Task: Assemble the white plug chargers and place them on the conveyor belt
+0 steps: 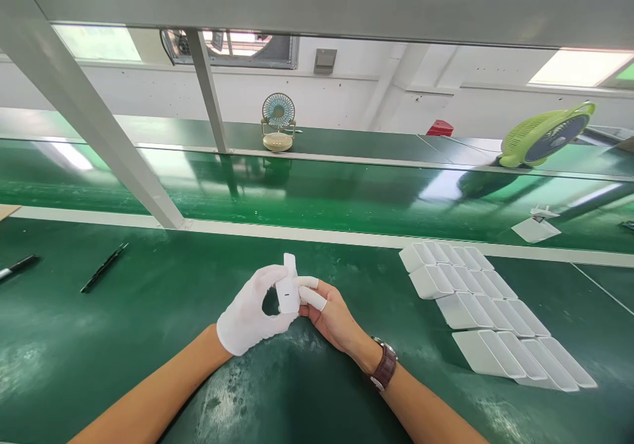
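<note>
Fingers of both hands were closed on a small white plastic part (287, 285), held upright above the green bench (148, 338). It was pinched by the gloved left hand (250, 315) from 9 o'clock and by the right hand (331, 315), with white cots on its fingertips (313, 296), from 3 o'clock. White casings (490, 315) were laid in rows at 3 o'clock, well apart. Two black pens (104, 267) were noted at 10 o'clock. Two desk fans (278, 121) were seen beyond, at 12 and 2 o'clock.
</note>
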`<state>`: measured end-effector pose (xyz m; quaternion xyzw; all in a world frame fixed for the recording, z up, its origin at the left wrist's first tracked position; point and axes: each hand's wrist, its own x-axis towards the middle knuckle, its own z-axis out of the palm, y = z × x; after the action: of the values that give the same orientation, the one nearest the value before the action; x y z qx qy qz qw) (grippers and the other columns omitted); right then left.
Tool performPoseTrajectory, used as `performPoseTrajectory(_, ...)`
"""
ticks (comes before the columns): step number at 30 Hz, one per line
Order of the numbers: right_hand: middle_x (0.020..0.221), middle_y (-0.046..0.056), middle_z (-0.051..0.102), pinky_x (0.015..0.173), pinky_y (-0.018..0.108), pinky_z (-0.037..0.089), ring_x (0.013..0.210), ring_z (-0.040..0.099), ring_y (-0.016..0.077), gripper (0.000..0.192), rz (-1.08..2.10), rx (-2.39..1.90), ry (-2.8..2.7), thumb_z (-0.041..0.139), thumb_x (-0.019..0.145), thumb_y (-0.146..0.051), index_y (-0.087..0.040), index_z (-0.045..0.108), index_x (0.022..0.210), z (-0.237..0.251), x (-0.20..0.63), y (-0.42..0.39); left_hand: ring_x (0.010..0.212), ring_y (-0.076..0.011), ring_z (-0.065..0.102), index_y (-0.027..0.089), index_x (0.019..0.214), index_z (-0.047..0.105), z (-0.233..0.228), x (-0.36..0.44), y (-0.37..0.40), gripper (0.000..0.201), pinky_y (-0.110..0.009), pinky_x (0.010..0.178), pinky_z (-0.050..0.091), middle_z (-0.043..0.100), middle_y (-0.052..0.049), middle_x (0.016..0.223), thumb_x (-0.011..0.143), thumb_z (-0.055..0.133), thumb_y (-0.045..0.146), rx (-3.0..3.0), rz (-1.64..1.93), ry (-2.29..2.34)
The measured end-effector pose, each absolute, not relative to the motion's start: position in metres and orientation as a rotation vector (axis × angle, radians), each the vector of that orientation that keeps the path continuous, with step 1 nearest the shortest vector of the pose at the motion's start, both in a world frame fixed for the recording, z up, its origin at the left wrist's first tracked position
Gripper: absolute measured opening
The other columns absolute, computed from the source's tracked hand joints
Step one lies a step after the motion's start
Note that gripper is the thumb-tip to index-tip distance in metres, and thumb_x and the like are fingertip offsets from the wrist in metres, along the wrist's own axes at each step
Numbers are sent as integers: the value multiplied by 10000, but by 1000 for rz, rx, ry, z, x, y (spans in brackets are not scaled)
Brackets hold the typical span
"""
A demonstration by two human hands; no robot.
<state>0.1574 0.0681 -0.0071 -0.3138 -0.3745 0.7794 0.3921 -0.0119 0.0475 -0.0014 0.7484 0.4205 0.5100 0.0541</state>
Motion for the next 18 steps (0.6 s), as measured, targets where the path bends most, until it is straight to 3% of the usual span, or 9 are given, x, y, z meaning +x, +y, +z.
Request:
performPoseTrajectory(7,910,44,733,729,359,586,774,683,191,307,1802,-867,-1122,716,837,-411,-204,702,1062,-15,157,69,1106,-246,656,223,1272,471,-6,-18,47,521,-411,919,577,633,-103,1192,785,646,157,2182,1410,1341)
performPoseTrajectory(10,1035,66,722,838,391,581,897,685,213,288,1428,-967,-1363,686,857,-368,-224,678,1106,-20,159,70,1092,-239,655,225,1258,492,-14,-26,51,491,-405,919,569,630,-95,1205,800,666,189,2099,1258,1371)
performPoseTrajectory(14,1119,78,685,958,407,541,1026,652,219,271,851,-969,-1748,632,882,-243,-243,649,1152,-23,163,70,937,-194,681,239,1139,583,-24,-30,57,288,-361,842,575,686,-41,1049,858,642,226,1994,1091,1420)
performPoseTrajectory(18,1161,80,642,953,395,546,1072,631,211,334,628,-834,-1937,588,897,-150,-260,602,1212,-23,164,69,880,-205,677,229,1007,645,-28,-30,59,217,-361,786,570,688,-35,961,809,718,281,2012,1069,1505)
